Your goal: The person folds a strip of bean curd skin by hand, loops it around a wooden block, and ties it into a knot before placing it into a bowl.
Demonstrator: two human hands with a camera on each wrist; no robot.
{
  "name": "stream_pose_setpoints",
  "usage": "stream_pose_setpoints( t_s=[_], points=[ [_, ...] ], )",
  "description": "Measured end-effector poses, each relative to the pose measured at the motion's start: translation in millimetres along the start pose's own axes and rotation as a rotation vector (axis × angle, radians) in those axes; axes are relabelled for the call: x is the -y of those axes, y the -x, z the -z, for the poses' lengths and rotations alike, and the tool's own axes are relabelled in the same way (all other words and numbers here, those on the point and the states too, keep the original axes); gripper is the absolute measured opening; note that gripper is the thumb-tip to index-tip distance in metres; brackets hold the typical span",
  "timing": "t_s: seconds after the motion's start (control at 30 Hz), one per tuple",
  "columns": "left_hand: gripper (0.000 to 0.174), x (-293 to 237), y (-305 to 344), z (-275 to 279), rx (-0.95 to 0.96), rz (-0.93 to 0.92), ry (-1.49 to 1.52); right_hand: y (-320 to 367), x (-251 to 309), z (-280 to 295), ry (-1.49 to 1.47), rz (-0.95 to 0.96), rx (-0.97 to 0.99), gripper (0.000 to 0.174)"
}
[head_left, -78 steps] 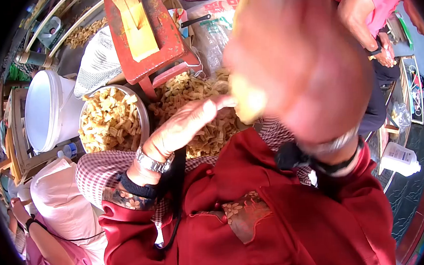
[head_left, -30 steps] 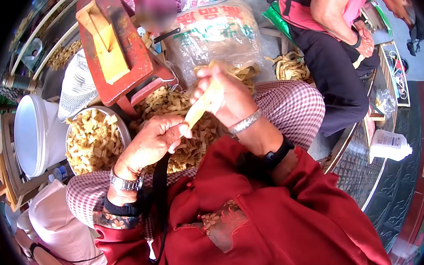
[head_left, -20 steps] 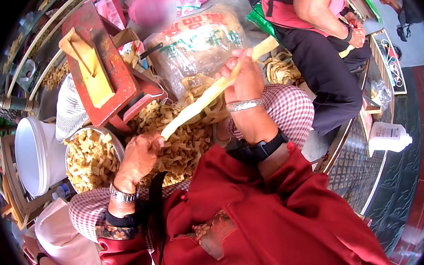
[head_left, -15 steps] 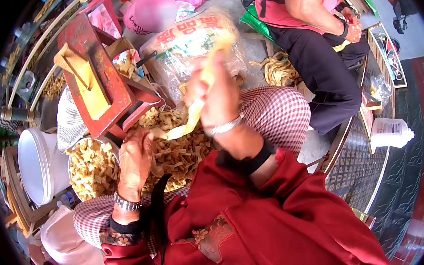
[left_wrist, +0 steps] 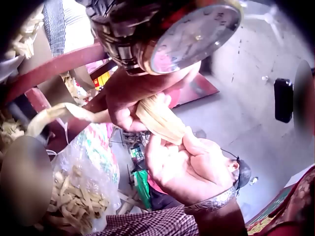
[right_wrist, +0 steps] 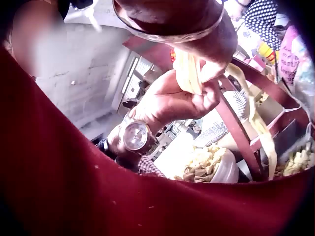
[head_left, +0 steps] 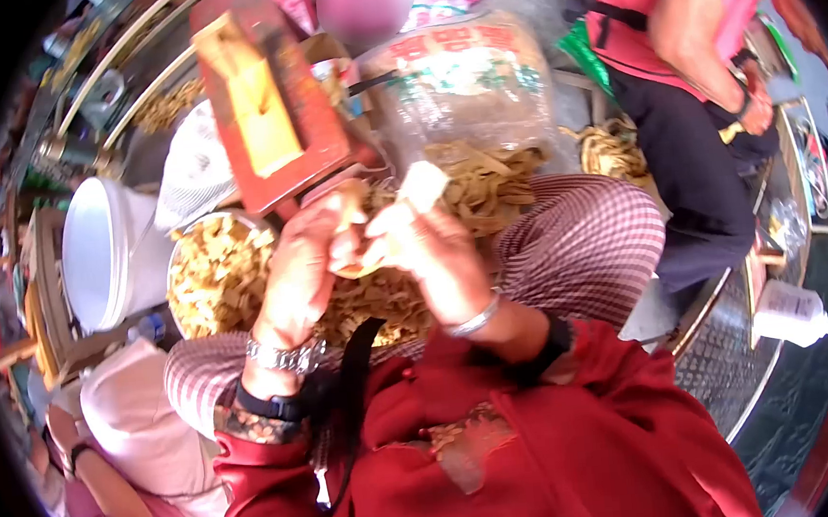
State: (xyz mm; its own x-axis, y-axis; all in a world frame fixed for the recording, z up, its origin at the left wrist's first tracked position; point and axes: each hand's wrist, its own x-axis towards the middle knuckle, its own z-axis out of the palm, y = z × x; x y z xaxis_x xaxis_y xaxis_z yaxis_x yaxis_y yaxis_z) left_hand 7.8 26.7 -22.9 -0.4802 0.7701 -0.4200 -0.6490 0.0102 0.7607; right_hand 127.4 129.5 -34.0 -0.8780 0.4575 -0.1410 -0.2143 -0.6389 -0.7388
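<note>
My left hand (head_left: 300,263) and right hand (head_left: 441,261) are close together above a heap of short cut pieces (head_left: 379,308). Between them is a long, pale yellow, pliable strip (left_wrist: 160,118), bunched into folds. In the left wrist view the left fingers curl round the folded part, while the right hand's thumb and fingers pinch its lower edge. A loose tail of the strip (right_wrist: 256,120) hangs down in the right wrist view. Just beyond the hands stands a red wooden bench (head_left: 320,157) with a slotted yellow wooden block (head_left: 261,105) on top.
At the left, a bowl (right_wrist: 229,167) full of cut pieces stands beside a white bucket (head_left: 93,255). Longer strips (head_left: 491,189) lie in front of a printed clear plastic bag (head_left: 468,74). A person in pink (head_left: 692,28) sits at the right; a white bottle (head_left: 790,312) stands nearer.
The strip was stretched between the two hands, then swung up by the right hand. Now the hands have come together and the strip is gathered between them.
</note>
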Motion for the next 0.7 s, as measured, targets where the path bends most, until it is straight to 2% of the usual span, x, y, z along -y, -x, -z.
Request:
stream_pose_setpoints(
  t_s=[0.03,0.1,0.17,0.27,0.3,0.37,0.4,0.43,0.47,0.5,0.53,0.6,0.67,0.7],
  points=[
    [0.021,-0.9,-0.4,1.3,0.066,-0.016,-0.085,-2.5,9.1,-1.4,0.155,0.045,-0.059,0.032],
    [0.021,-5.2,5.1,-14.5,-0.035,-0.001,-0.165,-6.5,14.1,1.9,0.488,0.183,-0.179,0.026],
    [0.019,-10.9,8.6,-11.8,0.194,0.079,-0.144,-20.4,8.2,12.3,0.848,0.623,-0.079,0.030],
    [0.017,-22.9,18.5,-13.6,0.362,-0.032,-0.263,-17.2,33.9,-12.4,0.717,0.234,-0.009,0.035],
    [0.015,-25.4,19.0,-11.7,0.390,-0.067,-0.300,-15.4,43.4,-23.6,0.548,-0.008,-0.005,0.041],
    [0.016,-42.2,29.7,-20.1,0.273,-0.147,-0.478,-26.5,39.1,-21.3,0.655,0.011,0.112,0.040],
    [0.015,-44.8,32.6,-23.4,0.141,-0.317,-0.602,-27.7,44.9,-27.5,0.552,-0.131,0.071,0.038],
    [0.006,-47.1,36.7,-26.9,-0.106,-0.499,-0.945,-34.1,48.1,-29.4,0.772,-0.047,0.089,0.031],
    [0.004,-52.0,34.8,-24.7,-0.110,-0.760,-1.138,-41.7,46.8,-26.6,0.870,0.100,0.254,0.024],
    [0.003,-57.4,32.8,-22.4,-0.115,-1.027,-1.324,-54.6,45.1,-22.5,0.849,0.195,0.469,0.026],
    [0.007,-61.3,38.9,-25.7,-0.118,-1.065,-1.308,-66.6,45.6,-22.0,0.795,0.279,0.687,0.030],
    [0.006,-59.5,39.9,-23.3,-0.054,-1.045,-1.243,-68.0,57.2,-20.9,0.772,-0.024,0.814,0.029],
    [0.006,-56.9,41.3,-16.3,-0.039,-0.969,-1.244,-75.3,69.3,-26.2,0.804,-0.408,0.802,0.034],
    [0.007,-56.9,42.1,-14.4,-0.063,-0.930,-1.242,-76.8,73.6,-31.8,0.791,-0.403,0.781,0.037]
  ],
)
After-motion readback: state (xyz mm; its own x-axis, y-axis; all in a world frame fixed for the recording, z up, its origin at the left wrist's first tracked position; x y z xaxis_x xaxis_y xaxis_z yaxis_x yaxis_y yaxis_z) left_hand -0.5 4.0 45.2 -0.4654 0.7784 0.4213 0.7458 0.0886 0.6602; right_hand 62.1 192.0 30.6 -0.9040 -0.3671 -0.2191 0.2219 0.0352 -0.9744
